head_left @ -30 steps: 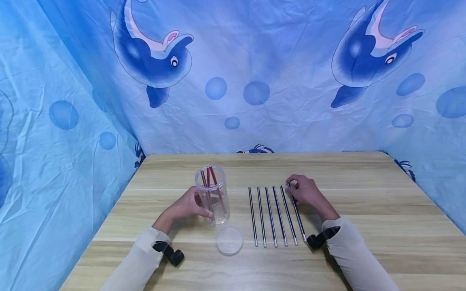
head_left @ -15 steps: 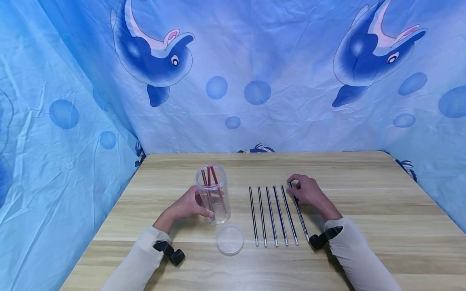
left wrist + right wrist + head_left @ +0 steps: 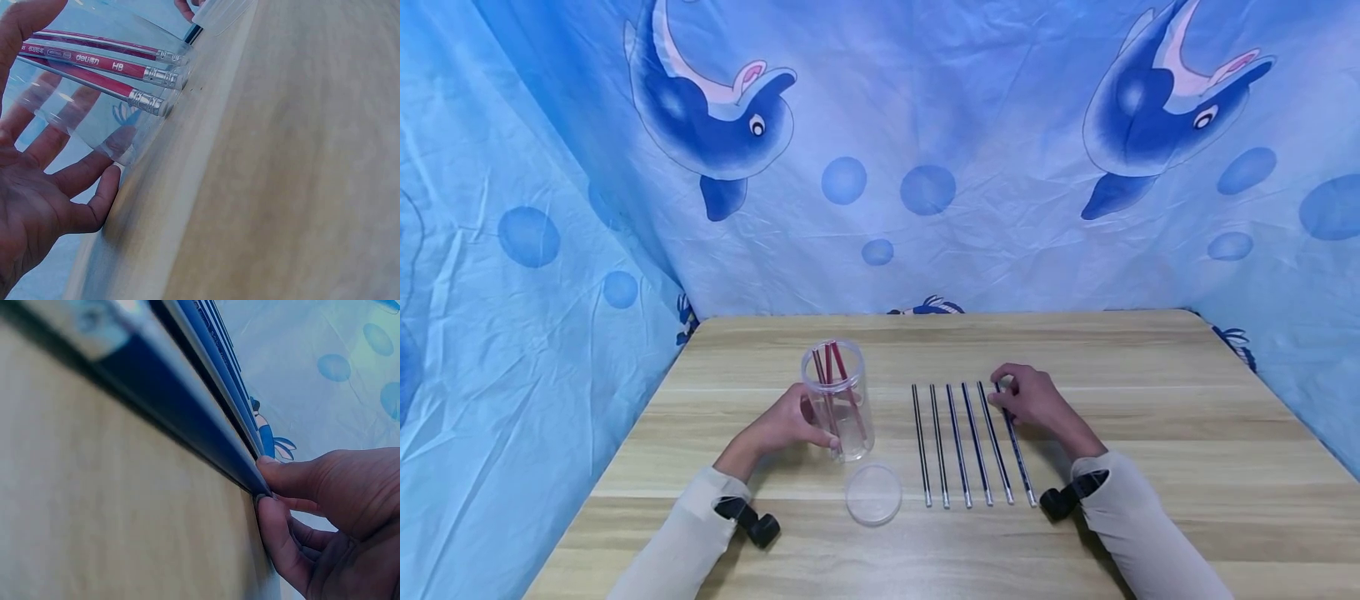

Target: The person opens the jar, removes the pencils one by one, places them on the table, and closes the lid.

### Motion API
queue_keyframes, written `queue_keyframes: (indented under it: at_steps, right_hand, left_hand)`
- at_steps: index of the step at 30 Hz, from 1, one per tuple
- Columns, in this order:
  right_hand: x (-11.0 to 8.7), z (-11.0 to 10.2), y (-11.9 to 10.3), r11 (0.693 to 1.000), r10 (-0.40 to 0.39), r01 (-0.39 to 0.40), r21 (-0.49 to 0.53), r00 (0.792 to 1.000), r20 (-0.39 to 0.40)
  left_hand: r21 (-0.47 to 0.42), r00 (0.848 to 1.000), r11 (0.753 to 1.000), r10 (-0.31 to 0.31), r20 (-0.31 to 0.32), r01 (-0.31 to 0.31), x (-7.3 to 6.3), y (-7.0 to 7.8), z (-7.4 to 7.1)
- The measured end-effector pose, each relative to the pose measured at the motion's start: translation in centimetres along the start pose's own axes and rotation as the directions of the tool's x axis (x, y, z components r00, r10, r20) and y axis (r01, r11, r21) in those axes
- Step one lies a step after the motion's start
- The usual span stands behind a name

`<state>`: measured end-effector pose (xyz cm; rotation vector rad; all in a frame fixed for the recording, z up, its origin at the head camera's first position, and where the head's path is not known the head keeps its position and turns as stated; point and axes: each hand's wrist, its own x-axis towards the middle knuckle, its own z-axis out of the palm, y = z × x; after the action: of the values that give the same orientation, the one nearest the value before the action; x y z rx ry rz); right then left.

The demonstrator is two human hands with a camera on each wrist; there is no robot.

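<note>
My left hand [image 3: 790, 419] grips a clear plastic jar [image 3: 857, 433] from its left side, thumb across the front. The jar stands without a lid and contains three red pencils [image 3: 94, 59], their eraser ends down at its base in the left wrist view. To the right, several dark blue and black pencils [image 3: 958, 446] lie in a spaced row, eraser ends toward me. With thumb and forefinger, my right hand [image 3: 1032, 396] pinches the far tip of the rightmost dark blue pencil [image 3: 181, 406], which lies along the tabletop.
A round clear lid [image 3: 873, 496] lies flat just in front of the jar. The wooden table [image 3: 1187, 400] reaches back to a blue curtain [image 3: 880, 125] printed with dolphins, which also hangs at both sides.
The rightmost pencil's eraser end has shifted a little right and toward me, with the right hand moving slightly along. My left hand and the jar stay put.
</note>
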<state>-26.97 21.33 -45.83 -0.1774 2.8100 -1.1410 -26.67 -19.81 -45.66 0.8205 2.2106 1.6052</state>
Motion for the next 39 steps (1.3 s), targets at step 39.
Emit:
queue_keyframes:
  at_steps: [39]
  right_hand:
    - [-0.1,-3.3,-1.4,0.963,-0.041,0.062,0.261,0.995,-0.087]
  left_hand:
    - [-0.022,1.0,1.0,0.001,0.008,-0.001,0.1,0.3,-0.1]
